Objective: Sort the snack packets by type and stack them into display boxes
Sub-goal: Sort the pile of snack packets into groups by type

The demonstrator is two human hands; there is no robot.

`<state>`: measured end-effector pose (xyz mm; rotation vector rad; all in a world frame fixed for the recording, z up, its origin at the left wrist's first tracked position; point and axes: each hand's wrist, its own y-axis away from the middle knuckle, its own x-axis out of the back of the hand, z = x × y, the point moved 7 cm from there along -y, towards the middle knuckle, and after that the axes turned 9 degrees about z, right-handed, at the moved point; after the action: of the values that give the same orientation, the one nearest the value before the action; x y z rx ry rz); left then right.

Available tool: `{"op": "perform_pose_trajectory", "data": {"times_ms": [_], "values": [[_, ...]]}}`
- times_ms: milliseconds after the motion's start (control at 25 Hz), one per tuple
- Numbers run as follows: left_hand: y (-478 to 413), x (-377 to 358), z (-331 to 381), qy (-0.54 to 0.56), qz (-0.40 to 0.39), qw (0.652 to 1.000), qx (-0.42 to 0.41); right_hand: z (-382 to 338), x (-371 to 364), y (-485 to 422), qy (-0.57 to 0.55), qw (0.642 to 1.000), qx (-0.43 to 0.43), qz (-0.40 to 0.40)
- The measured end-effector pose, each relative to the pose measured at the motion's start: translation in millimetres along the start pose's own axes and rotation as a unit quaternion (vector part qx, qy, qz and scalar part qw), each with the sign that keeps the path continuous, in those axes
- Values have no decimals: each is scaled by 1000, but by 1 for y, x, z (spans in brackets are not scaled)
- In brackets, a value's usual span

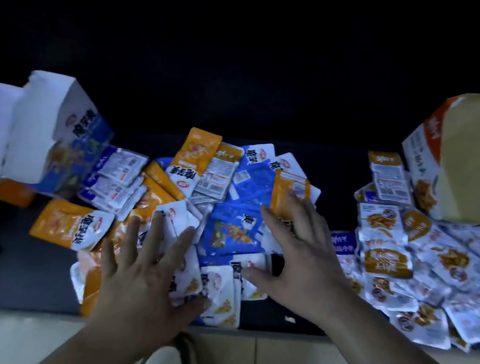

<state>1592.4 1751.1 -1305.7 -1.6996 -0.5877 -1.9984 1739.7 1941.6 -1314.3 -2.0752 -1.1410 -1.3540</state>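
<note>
Head view: the mixed pile of snack packets (231, 187) lies on the dark tabletop (24, 283), in the middle, between a blue display box (60, 148) at the far left and an orange display box (465, 165) at the far right. A second heap of silvery packets (436, 273) spreads out near the orange box.

The left hand (138, 288) is palm down over the near edge of the pile, and the right hand (302, 256) is over the pile's right side. Each grip is open, fingers straight and spread, holding nothing. Whether the fingertips press the packets or float just above them I cannot tell.

The packets look thin, light and glossy, so they will probably slide over one another and flex rather than hold a shape. Pinching one by a sealed edge, or sliding a thumb under a corner, seems safer than grabbing from above, which would likely take several at once.

They point every way. An orange packet (70, 228) at the near left lies flat, long axis roughly left to right, white end to the right. A second orange one (195, 159) farther back runs near to far, white end nearer. A blue packet (234, 234) just left of the right hand lies slightly skewed.
</note>
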Motion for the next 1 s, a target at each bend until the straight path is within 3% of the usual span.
{"op": "perform_pose_trajectory", "data": {"times_ms": [80, 160, 360, 480, 600, 720, 880, 1000], "values": [[5, -11, -12, 15, -32, 999, 22, -3, -11, -10, 34, 999, -15, -30], [2, -8, -17, 23, 16, 1000, -3, -7, -17, -18, 45, 998, -33, -31], [-12, 6, -27, 84, 108, 990, 11, -7, -3, -28, 42, 993, -19, 106], [-14, 23, -37, 178, 153, 971, 35, -7, -3, -33, 56, 989, -29, 135], [0, 20, -47, 116, 127, 985, 8, -8, -4, -32, 58, 986, -29, 153], [18, -10, -54, 47, 29, 998, 10, -7, -5, -29, 53, 993, -50, 97], [3, -1, -53, 39, 117, 992, 2, -8, 1, -26, 33, 998, -45, -17], [-20, 13, -55, 42, 141, 989, 15, -10, 2, -24, 55, 997, -39, -49]]}}
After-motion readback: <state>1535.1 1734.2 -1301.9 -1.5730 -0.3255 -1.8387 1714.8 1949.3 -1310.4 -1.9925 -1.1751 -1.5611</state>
